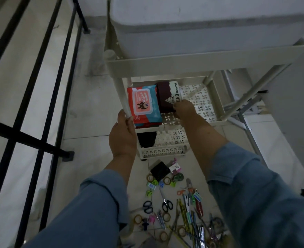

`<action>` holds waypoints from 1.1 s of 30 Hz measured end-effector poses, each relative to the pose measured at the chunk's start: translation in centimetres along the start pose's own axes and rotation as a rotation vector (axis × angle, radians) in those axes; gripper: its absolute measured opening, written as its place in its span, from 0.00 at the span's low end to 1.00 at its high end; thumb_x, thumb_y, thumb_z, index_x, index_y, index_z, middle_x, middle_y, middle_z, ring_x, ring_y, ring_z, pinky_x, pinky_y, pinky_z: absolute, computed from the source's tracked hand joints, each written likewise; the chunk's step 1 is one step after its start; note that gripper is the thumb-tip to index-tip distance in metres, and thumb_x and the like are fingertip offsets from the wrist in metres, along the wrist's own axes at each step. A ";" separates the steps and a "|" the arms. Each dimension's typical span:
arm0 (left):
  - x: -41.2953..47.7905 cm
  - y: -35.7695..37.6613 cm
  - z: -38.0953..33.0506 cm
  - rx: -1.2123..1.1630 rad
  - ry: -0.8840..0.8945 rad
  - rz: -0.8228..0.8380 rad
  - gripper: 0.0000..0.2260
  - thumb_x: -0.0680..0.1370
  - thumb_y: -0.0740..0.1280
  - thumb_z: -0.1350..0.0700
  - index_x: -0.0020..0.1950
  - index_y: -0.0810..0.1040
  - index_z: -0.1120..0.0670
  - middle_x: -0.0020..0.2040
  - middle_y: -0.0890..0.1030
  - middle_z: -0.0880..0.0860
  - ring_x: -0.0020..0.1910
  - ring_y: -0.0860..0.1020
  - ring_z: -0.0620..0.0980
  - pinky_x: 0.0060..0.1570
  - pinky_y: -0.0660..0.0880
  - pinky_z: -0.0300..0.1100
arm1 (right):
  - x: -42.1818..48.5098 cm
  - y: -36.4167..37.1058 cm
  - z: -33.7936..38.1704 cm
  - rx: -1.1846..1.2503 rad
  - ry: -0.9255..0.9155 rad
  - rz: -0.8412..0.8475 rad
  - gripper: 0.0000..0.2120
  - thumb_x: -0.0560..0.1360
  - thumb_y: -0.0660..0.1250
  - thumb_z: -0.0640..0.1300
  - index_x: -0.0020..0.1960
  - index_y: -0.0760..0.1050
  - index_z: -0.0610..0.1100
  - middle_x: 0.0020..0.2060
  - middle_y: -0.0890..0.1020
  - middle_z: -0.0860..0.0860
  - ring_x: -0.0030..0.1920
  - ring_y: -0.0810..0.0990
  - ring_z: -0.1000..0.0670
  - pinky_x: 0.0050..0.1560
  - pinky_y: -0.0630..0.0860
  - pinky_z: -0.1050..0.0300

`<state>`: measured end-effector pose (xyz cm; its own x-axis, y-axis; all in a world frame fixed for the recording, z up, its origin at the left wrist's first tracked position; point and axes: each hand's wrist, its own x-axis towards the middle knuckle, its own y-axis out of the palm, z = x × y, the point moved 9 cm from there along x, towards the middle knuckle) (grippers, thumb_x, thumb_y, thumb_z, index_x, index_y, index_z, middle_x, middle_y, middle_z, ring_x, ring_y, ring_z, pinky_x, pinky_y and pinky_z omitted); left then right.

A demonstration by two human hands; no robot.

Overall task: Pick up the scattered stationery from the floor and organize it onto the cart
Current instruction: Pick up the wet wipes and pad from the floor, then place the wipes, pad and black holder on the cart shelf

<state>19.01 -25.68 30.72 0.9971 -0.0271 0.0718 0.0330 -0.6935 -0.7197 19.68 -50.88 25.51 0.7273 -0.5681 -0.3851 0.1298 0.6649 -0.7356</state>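
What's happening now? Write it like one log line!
left hand: grips cart post | right hand: holds stamp pad box on middle shelf, beside wipes pack | floor: scissors, tape rolls, pencils not yet picked up

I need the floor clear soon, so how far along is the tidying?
Early, it seems. Looks done: a wipes pack lies on the cart's middle shelf. In hand: the right hand holds a stamp pad box on that shelf beside the pack, while the left hand grips a cart post. Left: scissors, tape rolls, pencils and a black case lie on the floor.
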 end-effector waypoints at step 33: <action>-30.7 10.4 -1.7 -0.113 0.039 0.692 0.15 0.80 0.59 0.57 0.67 0.69 0.57 0.58 0.78 0.55 0.56 0.76 0.52 0.54 0.74 0.43 | -29.9 -4.0 -26.6 0.423 -0.091 -0.305 0.03 0.74 0.67 0.37 0.46 0.80 0.40 0.41 0.80 0.48 0.42 0.76 0.53 0.38 0.68 0.75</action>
<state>-11.36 -33.31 22.24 0.7834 -0.5131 -0.3508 -0.6175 -0.5782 -0.5332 -20.50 -49.45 25.16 0.6672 -0.7344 -0.1245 0.5915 0.6240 -0.5106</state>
